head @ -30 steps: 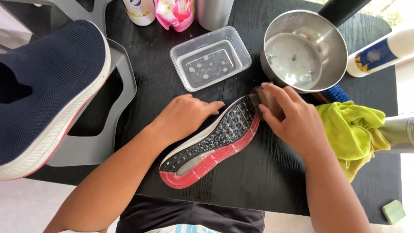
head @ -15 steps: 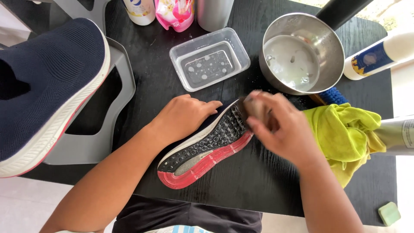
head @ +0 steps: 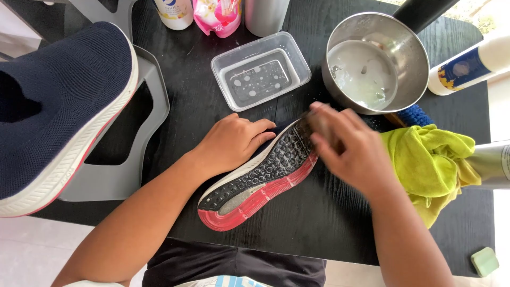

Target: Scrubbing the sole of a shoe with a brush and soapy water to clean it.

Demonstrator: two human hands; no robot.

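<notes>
right hand [head: 353, 154] blurred, held item unclear | shoe [head: 260, 172] upper hidden | bottles [head: 212, 13] cut off at top
</notes>
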